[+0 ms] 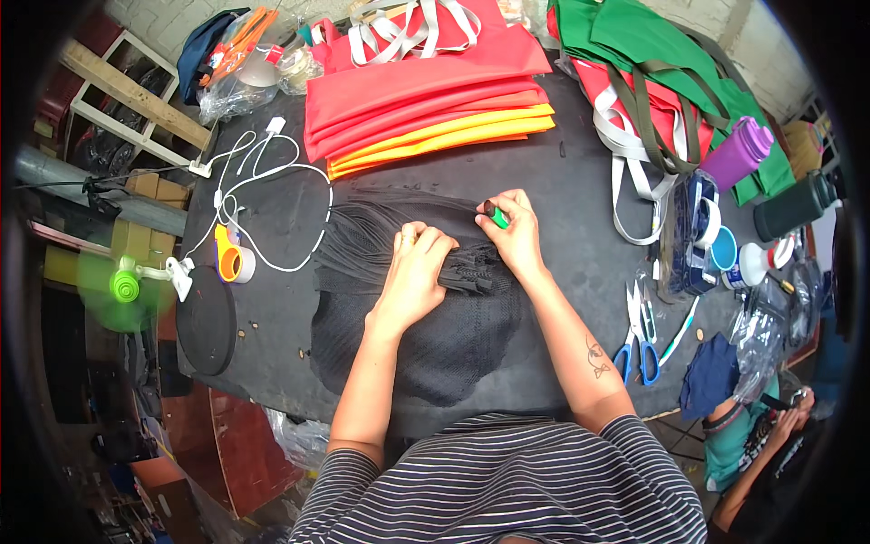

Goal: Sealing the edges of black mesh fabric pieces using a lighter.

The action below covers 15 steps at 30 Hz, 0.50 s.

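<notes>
A bundle of long black strips (358, 231), perhaps zipper tape, lies across a black mesh-like fabric piece (417, 349) on the dark table. My left hand (414, 270) is closed over the strips, pressing them down with curled fingers. Just to the right, my right hand (517, 238) pinches a small green lighter (497, 216) with a dark end, close to the far edge of the bundle. Bunched strip ends (476, 267) lie between both hands. What sits under my left fingers is hidden.
Folded red and yellow bags (426, 100) are stacked beyond; green bags (652, 54) lie far right. Blue-handled scissors (639, 340), a purple bottle (739, 152) and tape rolls sit right. White cable (272, 181), orange tape dispenser (234, 258) and green fan (125, 286) are left.
</notes>
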Motion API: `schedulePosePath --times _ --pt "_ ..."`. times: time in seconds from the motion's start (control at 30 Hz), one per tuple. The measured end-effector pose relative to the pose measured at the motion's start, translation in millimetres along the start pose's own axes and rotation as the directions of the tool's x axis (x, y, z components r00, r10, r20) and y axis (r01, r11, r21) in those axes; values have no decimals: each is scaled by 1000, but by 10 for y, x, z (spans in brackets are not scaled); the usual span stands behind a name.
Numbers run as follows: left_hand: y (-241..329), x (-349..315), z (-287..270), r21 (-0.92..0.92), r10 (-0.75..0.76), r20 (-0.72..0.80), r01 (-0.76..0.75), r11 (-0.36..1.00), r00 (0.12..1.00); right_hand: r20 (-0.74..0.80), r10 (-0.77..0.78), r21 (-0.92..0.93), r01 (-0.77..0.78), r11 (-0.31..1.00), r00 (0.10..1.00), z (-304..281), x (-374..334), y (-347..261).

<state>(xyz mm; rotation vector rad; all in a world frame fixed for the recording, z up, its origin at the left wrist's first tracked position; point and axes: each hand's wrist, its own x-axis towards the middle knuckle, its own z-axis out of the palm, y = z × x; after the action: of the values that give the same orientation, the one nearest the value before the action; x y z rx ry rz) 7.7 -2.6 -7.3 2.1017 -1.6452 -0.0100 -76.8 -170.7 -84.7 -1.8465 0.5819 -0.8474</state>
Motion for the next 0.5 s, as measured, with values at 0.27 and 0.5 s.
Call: schedulePosePath --times 0.27,0.5 --pt "-61 108 5 -21 51 66 -49 999 997 166 -8 299 -42 953 986 -18 -9 113" --pt "-98 96 31 -31 61 87 -58 998 994 237 -28 342 -57 938 971 -90 -44 68"
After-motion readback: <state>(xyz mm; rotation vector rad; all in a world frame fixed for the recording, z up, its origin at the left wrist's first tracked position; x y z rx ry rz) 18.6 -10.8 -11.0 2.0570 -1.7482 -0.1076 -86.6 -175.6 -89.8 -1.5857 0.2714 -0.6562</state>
